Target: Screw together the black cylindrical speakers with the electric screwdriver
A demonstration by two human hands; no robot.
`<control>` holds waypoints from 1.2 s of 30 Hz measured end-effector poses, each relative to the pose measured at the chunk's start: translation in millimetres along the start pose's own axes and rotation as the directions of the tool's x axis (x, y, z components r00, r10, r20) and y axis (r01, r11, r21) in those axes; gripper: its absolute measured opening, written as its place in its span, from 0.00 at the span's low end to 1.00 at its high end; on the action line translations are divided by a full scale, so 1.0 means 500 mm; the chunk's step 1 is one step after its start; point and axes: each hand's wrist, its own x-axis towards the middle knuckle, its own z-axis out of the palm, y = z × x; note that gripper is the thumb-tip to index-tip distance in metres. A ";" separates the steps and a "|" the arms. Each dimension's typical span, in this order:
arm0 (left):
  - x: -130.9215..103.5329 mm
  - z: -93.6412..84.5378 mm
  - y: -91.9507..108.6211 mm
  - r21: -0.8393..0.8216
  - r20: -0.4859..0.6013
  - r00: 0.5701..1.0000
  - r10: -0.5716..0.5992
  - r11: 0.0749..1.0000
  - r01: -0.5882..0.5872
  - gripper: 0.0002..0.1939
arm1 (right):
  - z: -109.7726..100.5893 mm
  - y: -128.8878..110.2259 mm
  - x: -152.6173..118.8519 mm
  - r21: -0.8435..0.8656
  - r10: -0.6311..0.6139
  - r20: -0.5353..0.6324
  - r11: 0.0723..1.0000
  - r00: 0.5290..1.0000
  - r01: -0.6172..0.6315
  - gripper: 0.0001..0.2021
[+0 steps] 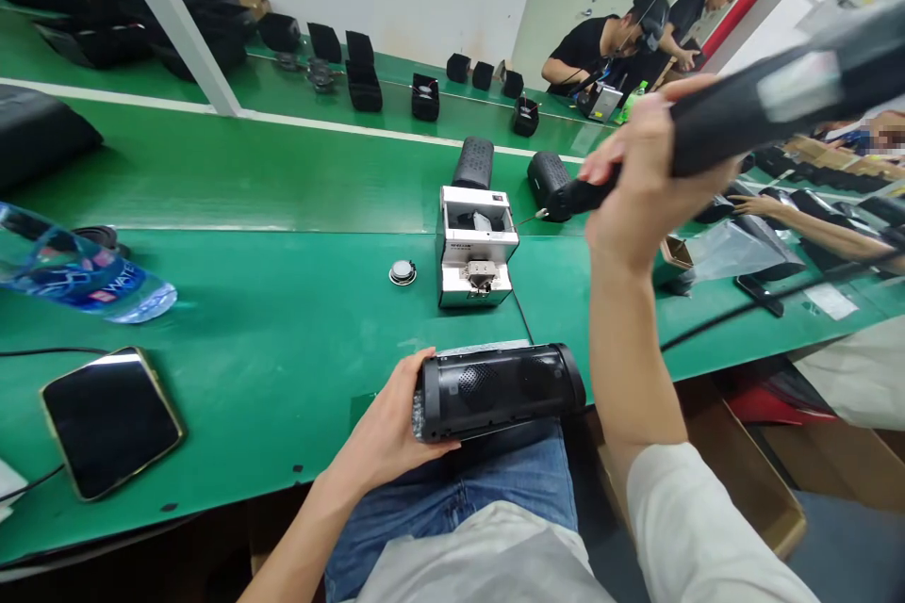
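Observation:
A black cylindrical speaker housing [505, 388] lies on its side at the table's front edge. My left hand [392, 415] is wrapped round its left end. Raised at the right, my right hand [640, 179] grips a black electric screwdriver [735, 118], whose tip points left toward a white screw feeder box [475, 250]. A screw at the tip is too small to make out. Left of the feeder sits a small round speaker driver [403, 272].
A phone [113, 422] and a water bottle [85, 273] lie at the left. Black housings [475, 162] stand behind the feeder, with more on the far bench. Two people [612, 42] work at the back right; another person's arm [813, 224] reaches in from the right.

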 end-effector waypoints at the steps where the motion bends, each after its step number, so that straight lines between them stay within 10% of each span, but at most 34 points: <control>1: 0.000 0.000 0.000 -0.002 -0.001 1.000 0.002 1.000 -0.002 0.58 | -0.005 -0.018 -0.001 0.026 -0.013 -0.016 1.000 1.000 0.013 0.08; 5: 0.000 -0.003 0.003 -0.003 0.011 1.000 -0.007 1.000 0.007 0.59 | -0.010 -0.062 -0.012 0.084 0.070 0.118 0.993 0.991 -0.080 0.08; 9: 0.000 -0.005 0.005 -0.008 0.014 1.000 -0.018 1.000 0.018 0.58 | 0.009 -0.004 -0.044 -0.012 0.220 0.291 0.974 0.931 -0.227 0.17; 15: 0.001 -0.003 0.006 -0.002 0.009 1.000 -0.002 1.000 0.002 0.59 | 0.026 0.094 -0.062 -0.060 0.249 0.323 0.968 0.913 -0.242 0.23; 24: 0.000 -0.004 -0.002 -0.005 -0.012 1.000 0.000 1.000 0.000 0.59 | 0.023 0.101 -0.072 -0.120 0.307 0.331 0.952 0.892 -0.283 0.19; 36: 0.003 -0.002 -0.006 0.026 -0.008 1.000 0.005 1.000 -0.004 0.55 | -0.098 -0.083 -0.018 -0.145 0.346 0.311 0.938 0.885 -0.316 0.12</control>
